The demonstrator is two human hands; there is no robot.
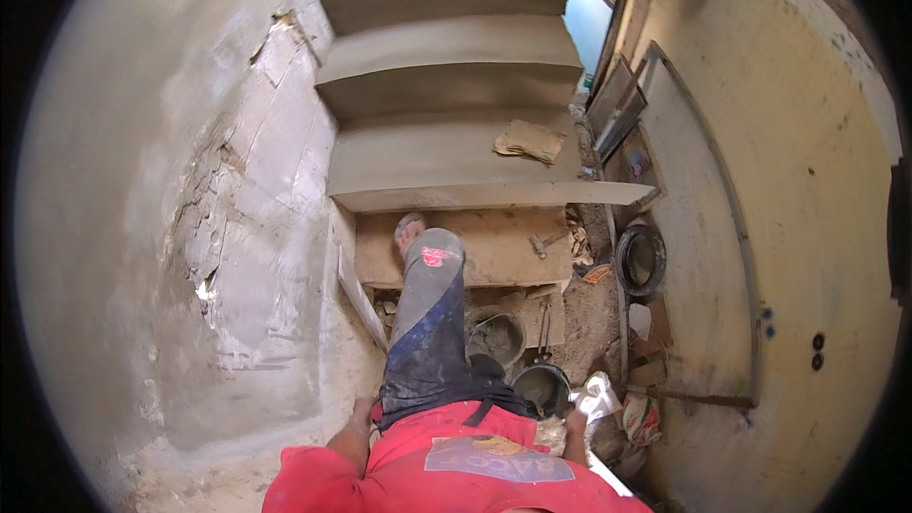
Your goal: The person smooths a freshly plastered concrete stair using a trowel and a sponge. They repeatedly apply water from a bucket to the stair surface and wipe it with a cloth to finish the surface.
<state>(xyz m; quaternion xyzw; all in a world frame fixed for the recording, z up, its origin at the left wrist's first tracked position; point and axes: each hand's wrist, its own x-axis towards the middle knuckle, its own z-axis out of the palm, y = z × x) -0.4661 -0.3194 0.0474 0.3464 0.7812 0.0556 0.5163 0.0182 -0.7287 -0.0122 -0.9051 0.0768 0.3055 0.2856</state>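
Observation:
My left hand (363, 408) hangs beside my hip, near the plastered wall, its fingers hidden from view. Lower right, my right hand (576, 421) is beside a dark bucket (541, 388) and a crumpled white piece (598, 397); whether it touches either is unclear, and its fingers do not show. One foot (408, 233) rests on the bare lower step (503, 271). Just below that step stands a bucket with grey mortar (496, 334). A long-handled tool (544, 331) leans by the dark bucket. Toward the step's right end lies a hammer (543, 246).
Smooth grey stairs (456, 90) rise ahead, with a folded brown paper sack (529, 141) on one tread. A narrow board (361, 302) leans at the left. Along the right are a black ring like a tyre (640, 259), rubble (579, 242) and a framed panel (693, 256).

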